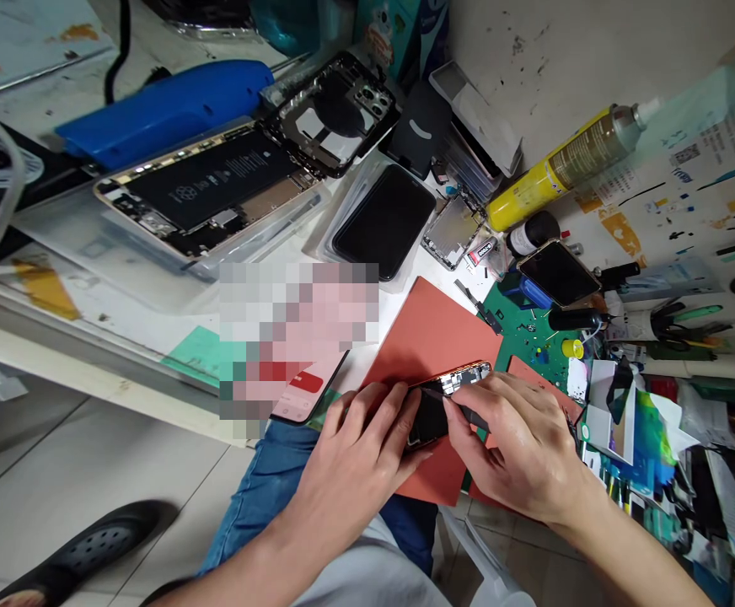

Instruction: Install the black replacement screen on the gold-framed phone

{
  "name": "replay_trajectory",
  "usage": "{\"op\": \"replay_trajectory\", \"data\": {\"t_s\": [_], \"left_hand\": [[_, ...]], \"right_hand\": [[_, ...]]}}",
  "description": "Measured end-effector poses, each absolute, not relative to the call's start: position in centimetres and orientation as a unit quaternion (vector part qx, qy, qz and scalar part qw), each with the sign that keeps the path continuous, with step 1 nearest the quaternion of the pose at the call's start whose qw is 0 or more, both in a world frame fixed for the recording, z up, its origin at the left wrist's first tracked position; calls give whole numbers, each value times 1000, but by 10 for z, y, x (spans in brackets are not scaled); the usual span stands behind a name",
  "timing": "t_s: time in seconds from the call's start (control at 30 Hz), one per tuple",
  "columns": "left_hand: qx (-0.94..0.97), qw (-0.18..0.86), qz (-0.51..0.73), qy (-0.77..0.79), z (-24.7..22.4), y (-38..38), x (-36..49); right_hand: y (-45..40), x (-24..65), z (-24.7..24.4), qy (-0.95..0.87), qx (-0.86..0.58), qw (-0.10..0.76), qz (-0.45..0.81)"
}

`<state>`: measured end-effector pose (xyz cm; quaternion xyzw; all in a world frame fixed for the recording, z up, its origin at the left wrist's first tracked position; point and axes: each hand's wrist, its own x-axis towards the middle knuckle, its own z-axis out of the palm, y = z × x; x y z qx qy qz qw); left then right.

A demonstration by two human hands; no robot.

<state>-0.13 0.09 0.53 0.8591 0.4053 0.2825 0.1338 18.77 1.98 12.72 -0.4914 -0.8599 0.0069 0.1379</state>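
An opened phone (427,419) lies on an orange-red mat (434,324), its circuit boards and dark battery area exposed. My left hand (367,430) is closed on its left end, with fingers over the top and the thumb along the near edge. At the phone's right part, my right hand (523,438) is closed in a pinch on a slim dark tool (474,416). The tool's tip reaches over the phone's inside; its exact kind is partly hidden by my fingers. Both hands cover much of the phone.
Left stands a larger opened phone (216,181) beside a blue tool (171,110). A dark-screened phone (385,221) lies behind the mat. A yellow spray can (563,164), a green mat (519,324) with small parts, and another phone (560,271) are to the right. Part of the table is pixelated.
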Motion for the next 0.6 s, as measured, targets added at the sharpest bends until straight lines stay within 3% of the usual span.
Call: {"op": "replay_trajectory", "data": {"t_s": [0.6], "left_hand": [[854, 142, 294, 405, 3, 1, -2]], "right_hand": [[19, 187, 126, -863, -488, 134, -1]]}}
